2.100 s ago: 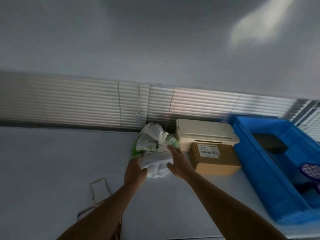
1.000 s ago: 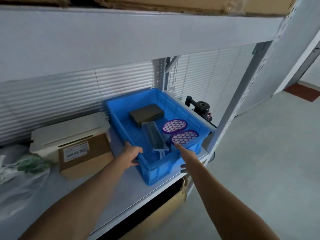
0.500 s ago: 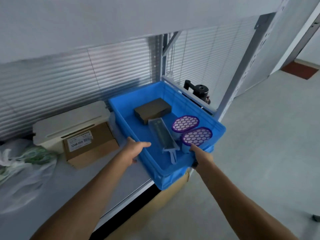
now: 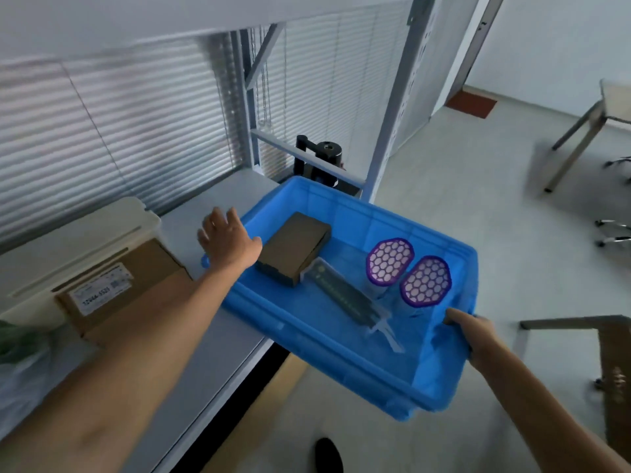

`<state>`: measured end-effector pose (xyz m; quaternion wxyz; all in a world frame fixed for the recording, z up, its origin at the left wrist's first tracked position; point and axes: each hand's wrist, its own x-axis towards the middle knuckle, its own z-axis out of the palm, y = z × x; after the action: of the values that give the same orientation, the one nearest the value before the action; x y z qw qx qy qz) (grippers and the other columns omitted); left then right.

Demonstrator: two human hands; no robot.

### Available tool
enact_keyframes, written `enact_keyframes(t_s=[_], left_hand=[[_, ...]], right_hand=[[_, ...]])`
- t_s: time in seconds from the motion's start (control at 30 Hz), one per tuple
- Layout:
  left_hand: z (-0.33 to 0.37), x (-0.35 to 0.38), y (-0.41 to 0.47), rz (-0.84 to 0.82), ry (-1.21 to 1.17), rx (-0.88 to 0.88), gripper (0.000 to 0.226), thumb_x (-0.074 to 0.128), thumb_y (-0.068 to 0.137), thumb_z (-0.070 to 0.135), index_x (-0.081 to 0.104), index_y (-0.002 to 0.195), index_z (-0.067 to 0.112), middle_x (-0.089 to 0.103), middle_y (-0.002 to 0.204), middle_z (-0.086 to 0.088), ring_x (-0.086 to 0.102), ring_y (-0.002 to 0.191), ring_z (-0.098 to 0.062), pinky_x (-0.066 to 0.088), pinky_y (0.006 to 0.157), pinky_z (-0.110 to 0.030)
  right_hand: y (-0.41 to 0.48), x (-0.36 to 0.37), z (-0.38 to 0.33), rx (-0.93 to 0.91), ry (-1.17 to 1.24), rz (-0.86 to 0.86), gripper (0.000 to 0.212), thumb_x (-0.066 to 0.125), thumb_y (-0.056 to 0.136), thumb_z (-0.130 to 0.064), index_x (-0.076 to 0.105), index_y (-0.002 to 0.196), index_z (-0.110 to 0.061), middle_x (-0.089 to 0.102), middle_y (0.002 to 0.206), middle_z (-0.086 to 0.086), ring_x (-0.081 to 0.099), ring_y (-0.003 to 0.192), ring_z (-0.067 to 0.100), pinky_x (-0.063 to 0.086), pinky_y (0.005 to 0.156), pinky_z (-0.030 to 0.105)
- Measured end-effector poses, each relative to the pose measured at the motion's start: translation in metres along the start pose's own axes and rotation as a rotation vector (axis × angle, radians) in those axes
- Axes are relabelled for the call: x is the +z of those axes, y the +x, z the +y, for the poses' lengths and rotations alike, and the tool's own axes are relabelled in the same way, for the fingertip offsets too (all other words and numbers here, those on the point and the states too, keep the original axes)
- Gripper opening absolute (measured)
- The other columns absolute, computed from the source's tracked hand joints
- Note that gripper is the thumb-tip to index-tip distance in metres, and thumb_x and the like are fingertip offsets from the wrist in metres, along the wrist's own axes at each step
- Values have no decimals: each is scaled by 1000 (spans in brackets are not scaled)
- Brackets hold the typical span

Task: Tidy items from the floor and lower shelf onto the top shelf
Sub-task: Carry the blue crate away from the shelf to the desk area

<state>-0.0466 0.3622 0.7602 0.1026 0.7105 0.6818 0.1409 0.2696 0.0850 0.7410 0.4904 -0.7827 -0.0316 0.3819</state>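
A blue plastic bin (image 4: 341, 339) hangs more than halfway off the grey shelf (image 4: 218, 339), tilted out over the floor. Inside it lie a flat dark brown box (image 4: 293, 247), a long clear packet (image 4: 345, 298) and two purple honeycomb discs (image 4: 389, 261). My right hand (image 4: 474, 332) grips the bin's near right rim. My left hand (image 4: 227, 240) lies over the bin's far left corner with its fingers spread; a grip on the rim does not show.
On the shelf to the left are a labelled cardboard box (image 4: 136, 288), a cream case (image 4: 78, 233) and a plastic bag (image 4: 17, 353). A black device (image 4: 324, 155) stands behind the bin beside the shelf post (image 4: 392, 114). A table leg (image 4: 577, 141) is at right.
The bin has slid further off the shelf toward me and to the right. My left hand has shifted from the near rim to the far left corner. My right hand still holds the rim.
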Motion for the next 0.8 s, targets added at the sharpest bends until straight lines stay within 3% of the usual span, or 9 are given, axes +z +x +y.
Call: enact_keyframes(t_s=[0.1,0.23,0.33,0.53,0.67,0.8], left_hand=[[17,9,12,-127,79,72,69,59,80,32,33,142,15,42,141,-16,40,129,-38,37,104,-50],[33,29,19,-377,14,115,78,60,81,25,23,150,27,53,136,-15,56,117,-38,48,93,-44],[45,37,17,-368,-26,152,74,63,80,21,32,148,23,53,138,-16,55,119,-39,47,94,-43],[49,53,-32,-318,-122,230,57,63,78,16,48,133,20,63,119,-18,61,104,-41,49,84,-44],[66,49,-86,-319,-143,313,52,65,78,16,51,128,19,65,112,-18,61,96,-41,49,79,-44],[96,47,-152,-359,-180,381,48,62,79,19,50,125,23,67,106,-12,62,90,-38,48,74,-39]], right_hand=[[-1,-36,10,5,-42,-4,11,57,85,1,65,92,-1,71,89,19,67,74,34,60,62,39],[-4,-70,23,28,-79,27,23,61,81,-2,67,102,4,75,86,18,71,67,31,62,59,38],[-11,-83,34,59,-50,22,33,62,76,-5,66,108,3,74,96,21,72,75,33,61,66,41],[-48,-118,58,116,-34,100,13,55,86,-1,63,96,-5,72,95,20,70,80,35,62,59,39],[-77,-167,90,169,-48,170,15,57,85,-2,64,98,-5,73,96,18,72,87,38,61,70,43],[-112,-222,136,196,-20,273,9,56,86,-1,64,91,-4,72,88,18,70,76,36,62,61,39]])
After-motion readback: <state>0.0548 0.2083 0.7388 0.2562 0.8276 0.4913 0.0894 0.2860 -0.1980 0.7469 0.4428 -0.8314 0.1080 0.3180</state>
